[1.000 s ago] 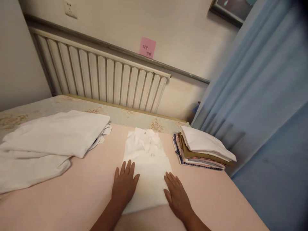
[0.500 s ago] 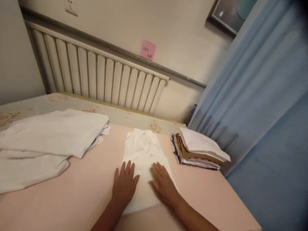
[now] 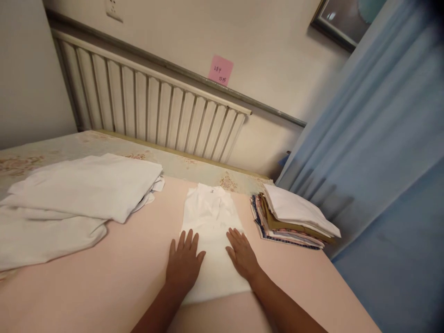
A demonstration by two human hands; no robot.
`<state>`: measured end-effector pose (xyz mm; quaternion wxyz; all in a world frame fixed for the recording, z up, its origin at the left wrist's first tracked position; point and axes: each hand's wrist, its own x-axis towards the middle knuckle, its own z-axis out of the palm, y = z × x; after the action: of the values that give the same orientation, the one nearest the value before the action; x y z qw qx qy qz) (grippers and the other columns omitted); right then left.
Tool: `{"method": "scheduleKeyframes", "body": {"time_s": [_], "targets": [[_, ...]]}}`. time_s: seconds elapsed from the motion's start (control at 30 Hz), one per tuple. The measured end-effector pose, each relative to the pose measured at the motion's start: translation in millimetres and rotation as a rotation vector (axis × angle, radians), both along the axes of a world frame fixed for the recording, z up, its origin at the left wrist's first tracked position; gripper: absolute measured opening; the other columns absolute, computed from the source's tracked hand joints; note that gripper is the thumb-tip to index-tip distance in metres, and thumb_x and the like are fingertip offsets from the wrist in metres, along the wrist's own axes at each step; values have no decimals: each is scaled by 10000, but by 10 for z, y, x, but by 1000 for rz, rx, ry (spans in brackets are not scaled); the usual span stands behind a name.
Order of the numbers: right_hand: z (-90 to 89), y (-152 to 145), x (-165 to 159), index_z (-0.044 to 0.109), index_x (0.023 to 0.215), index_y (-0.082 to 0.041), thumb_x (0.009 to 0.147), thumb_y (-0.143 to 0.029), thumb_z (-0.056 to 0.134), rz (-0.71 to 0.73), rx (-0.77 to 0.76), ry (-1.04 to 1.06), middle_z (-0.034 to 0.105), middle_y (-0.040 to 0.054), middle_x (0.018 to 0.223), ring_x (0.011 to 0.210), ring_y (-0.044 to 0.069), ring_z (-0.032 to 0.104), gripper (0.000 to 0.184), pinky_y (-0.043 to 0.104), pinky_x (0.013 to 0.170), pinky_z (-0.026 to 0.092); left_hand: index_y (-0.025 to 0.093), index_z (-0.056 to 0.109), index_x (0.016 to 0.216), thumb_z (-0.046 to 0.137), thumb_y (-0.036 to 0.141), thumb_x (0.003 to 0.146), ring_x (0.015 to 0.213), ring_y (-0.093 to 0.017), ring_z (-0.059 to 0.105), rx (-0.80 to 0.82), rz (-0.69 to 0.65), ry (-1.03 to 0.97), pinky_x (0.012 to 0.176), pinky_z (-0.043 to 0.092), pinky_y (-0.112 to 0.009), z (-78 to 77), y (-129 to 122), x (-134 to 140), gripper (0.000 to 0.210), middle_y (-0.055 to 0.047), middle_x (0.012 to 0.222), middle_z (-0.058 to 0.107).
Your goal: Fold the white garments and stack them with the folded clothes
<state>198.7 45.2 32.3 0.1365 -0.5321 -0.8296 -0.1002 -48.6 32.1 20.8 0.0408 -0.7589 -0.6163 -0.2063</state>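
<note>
A white shirt (image 3: 215, 259), folded into a long narrow strip, lies on the pink sheet (image 3: 138, 277) in front of me. Its collar end points away from me and looks a little wrinkled. My left hand (image 3: 184, 261) lies flat on the shirt's left edge, fingers spread. On the right edge rests my right hand (image 3: 243, 254), palm down with its fingers stretched out and the thumb apart. Neither hand grips the cloth. Parts of the shirt's side edges are hidden under my hands.
Loose white garments (image 3: 83, 185) are heaped at the left. A stack of folded clothes (image 3: 294, 217) stands at the right, beside a blue curtain (image 3: 367, 152). Behind the bed are a radiator (image 3: 152, 106), a pink note (image 3: 221, 70) on the wall and a framed picture (image 3: 343, 23).
My right hand has slid outward to the shirt's right edge and slightly away from me. The left hand stays flat at the left edge. The camera view has shifted slightly.
</note>
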Motion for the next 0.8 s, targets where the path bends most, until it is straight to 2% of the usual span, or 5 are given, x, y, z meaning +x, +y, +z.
{"method": "scheduleKeyframes", "body": {"time_s": [0.27, 0.67, 0.8], "targets": [[-169, 47, 139, 411, 1413, -176, 993, -361, 321, -190, 46, 8, 396, 81, 1472, 1388, 242, 311, 467, 477, 1118, 294, 192, 472, 1378, 384, 401, 910, 1390, -329, 298, 14, -8, -19, 1098, 225, -580, -26, 15, 3, 520, -98, 1485, 397], [-159, 41, 121, 436, 1395, -167, 992, -358, 315, -183, 62, 13, 421, 92, 1456, 1376, 237, 336, 462, 467, 1115, 293, 191, 481, 1367, 384, 370, 916, 1379, -323, 316, -50, 11, -2, 1084, 245, -594, 62, 15, 26, 495, -95, 1482, 404], [-154, 39, 115, 434, 1397, -165, 991, -355, 313, -177, 64, 24, 432, 99, 1449, 1374, 244, 339, 464, 476, 1108, 300, 174, 511, 1341, 389, 367, 921, 1360, -339, 344, -65, 24, 3, 1074, 257, -604, 166, 3, 30, 477, -106, 1451, 450]]}}
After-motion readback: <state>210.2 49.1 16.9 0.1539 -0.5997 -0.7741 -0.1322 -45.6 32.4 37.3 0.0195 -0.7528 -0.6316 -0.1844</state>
